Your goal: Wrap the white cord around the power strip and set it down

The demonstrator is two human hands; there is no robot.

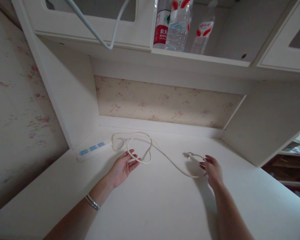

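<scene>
A white power strip (pixel 93 151) with blue socket faces lies at the left on the white desk. Its cream power cord (pixel 145 162) runs right in loose loops. My left hand (pixel 123 166), palm up with fingers slightly curled, carries one loop across its fingers. On the right, my right hand (pixel 213 169) pinches the same cord close to its end. The plug (pixel 187 155) sticks out leftward from those fingers, seemingly just above the desk. Part of the cord is hidden behind the right fingers.
A white desk (pixel 150 206) spreads beneath both hands, with a cabinet shelf (pixel 202 60) overhead. Several bottles stand on that shelf, including a clear plastic bottle (pixel 176 36). A pale cable (pixel 95 33) hangs down at the upper left. Side panels (pixel 72 96) flank the desk.
</scene>
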